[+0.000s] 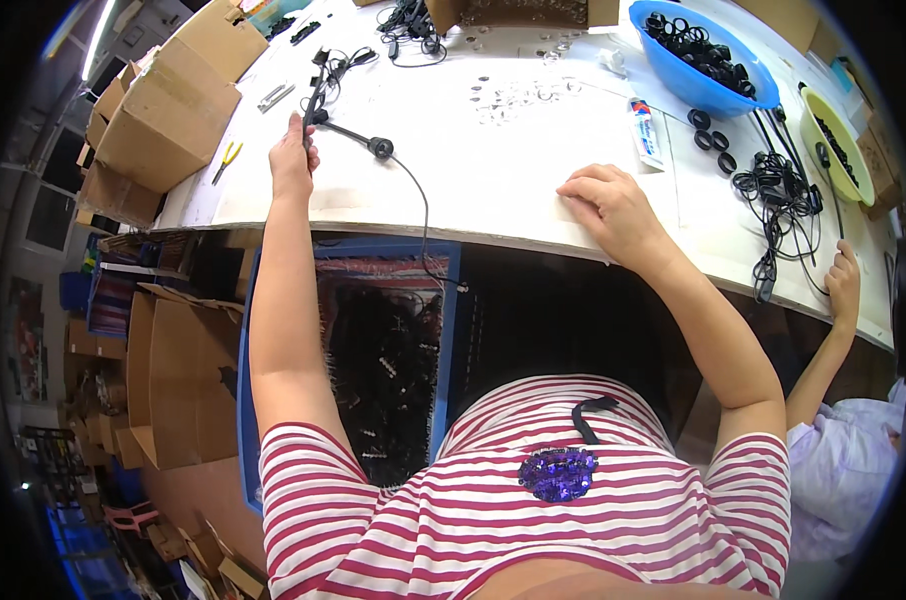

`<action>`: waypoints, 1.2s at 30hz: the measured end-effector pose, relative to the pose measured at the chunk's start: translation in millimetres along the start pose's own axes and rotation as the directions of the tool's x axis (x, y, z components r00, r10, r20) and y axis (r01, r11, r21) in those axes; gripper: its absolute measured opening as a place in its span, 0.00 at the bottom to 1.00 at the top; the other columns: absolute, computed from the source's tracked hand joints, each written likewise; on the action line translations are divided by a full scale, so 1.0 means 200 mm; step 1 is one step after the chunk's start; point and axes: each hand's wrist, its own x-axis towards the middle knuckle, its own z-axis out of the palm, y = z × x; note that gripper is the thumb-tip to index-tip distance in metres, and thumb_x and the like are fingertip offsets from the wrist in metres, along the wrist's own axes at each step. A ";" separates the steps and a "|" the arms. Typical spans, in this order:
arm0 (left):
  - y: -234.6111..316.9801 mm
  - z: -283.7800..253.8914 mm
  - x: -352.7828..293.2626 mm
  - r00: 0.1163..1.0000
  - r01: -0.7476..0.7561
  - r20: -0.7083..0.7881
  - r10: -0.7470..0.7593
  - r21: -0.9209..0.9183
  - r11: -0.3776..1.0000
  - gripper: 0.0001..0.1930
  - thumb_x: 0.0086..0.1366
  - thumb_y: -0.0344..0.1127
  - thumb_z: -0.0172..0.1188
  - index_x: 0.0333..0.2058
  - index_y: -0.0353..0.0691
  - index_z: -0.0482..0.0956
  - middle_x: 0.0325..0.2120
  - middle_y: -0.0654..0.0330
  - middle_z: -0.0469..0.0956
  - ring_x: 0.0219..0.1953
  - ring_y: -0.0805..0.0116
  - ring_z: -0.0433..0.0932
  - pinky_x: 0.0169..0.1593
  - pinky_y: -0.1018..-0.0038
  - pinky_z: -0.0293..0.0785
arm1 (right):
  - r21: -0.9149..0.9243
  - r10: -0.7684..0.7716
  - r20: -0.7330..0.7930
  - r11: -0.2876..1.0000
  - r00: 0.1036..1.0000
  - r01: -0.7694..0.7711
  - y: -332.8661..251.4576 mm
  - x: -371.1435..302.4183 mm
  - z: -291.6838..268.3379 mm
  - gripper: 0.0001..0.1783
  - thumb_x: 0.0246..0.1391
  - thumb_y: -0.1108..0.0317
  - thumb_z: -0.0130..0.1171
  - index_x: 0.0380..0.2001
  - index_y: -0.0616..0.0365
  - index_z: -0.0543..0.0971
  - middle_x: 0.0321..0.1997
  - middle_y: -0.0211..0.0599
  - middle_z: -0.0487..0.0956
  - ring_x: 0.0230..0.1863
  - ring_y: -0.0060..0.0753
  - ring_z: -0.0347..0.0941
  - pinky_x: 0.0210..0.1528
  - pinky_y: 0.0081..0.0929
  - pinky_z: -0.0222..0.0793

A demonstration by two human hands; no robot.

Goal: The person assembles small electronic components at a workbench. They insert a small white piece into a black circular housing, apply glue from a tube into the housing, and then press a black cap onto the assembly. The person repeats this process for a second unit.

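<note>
My left hand (293,160) is closed round a black cable with sockets (318,100) over the left part of the white table. From the grip one branch runs right to a round black socket (381,148). A thin cord (426,205) leads on from there, drooping over the table edge to hang above a blue crate (451,330) of dark tangled pieces. My right hand (613,208) rests near the table's front edge, its fingers curled together with nothing visible in them. Clear rings (543,90) lie scattered on the tabletop beyond it.
At left lie yellow-handled pliers (228,163) beside a cardboard box (168,120). To the right are a tube (646,135), black rings (713,140), a blue basin (708,100), a green basin (815,108) and bundled cables (776,195). Another person's hand (843,285) holds a cable there.
</note>
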 end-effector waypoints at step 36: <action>0.10 -0.09 0.04 0.968 -0.245 0.012 0.251 0.261 0.934 0.09 0.60 0.36 0.54 0.31 0.36 0.76 0.18 0.65 0.70 0.18 0.78 0.67 0.23 0.80 0.67 | -0.041 -0.022 -0.024 0.999 0.999 0.021 0.00 -0.01 0.02 0.05 0.47 0.72 0.53 0.26 0.61 0.78 0.32 0.37 0.76 0.37 0.39 0.71 0.43 0.32 0.64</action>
